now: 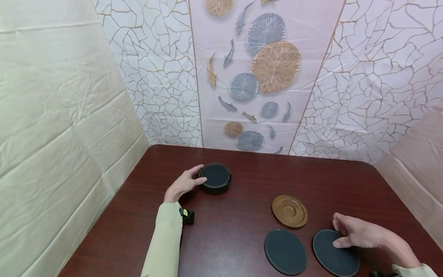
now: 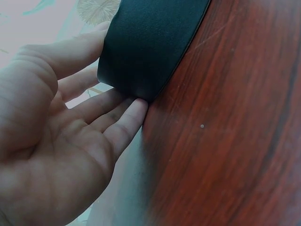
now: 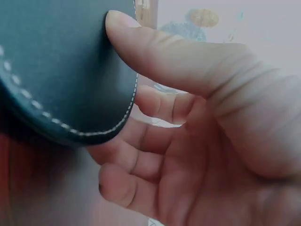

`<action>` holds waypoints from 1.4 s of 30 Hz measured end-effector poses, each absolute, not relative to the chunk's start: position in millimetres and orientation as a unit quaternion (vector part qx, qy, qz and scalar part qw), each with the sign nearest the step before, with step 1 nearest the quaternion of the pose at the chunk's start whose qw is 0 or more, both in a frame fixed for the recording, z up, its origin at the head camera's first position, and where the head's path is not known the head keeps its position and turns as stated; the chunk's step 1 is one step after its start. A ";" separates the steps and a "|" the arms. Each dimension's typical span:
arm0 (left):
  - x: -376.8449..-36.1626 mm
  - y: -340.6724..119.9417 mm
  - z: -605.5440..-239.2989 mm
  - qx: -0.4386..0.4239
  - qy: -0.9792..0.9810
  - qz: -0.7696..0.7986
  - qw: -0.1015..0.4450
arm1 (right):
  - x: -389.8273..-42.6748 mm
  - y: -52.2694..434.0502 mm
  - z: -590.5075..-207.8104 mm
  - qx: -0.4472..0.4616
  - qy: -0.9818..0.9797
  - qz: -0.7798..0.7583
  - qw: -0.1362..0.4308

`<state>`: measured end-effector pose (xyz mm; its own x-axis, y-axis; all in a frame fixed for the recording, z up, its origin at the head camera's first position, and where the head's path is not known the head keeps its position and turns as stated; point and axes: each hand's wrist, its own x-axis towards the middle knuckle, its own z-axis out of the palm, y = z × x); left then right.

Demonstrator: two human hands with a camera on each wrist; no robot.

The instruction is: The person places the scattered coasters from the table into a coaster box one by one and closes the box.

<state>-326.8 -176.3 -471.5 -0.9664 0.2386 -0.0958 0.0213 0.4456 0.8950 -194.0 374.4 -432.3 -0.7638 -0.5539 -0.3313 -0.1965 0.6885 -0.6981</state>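
At the far middle of the table stands a round black coaster holder (image 1: 216, 187) with a dark disc on top. My left hand (image 1: 185, 182) grips its left side, thumb over the top edge and fingers against the wall; the left wrist view shows this black wall (image 2: 150, 42) close up. On the near right, my right hand (image 1: 363, 232) pinches a dark round coaster (image 1: 333, 256), thumb on its upper face and fingers around the edge. White stitching runs along this coaster's rim (image 3: 89, 133) in the right wrist view.
Left of the pinched coaster lies another dark round coaster (image 1: 285, 252). Just beyond it is a brown wooden disc (image 1: 289, 211) with ring grooves. The dark red table (image 1: 221, 231) meets patterned cloth (image 1: 249, 77) at the back and pale cloth at both sides.
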 end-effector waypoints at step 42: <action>-327.0 -178.4 -472.9 0.085 0.836 0.533 0.101 | -214.0 315.7 -371.1 -0.218 0.927 -0.279 0.124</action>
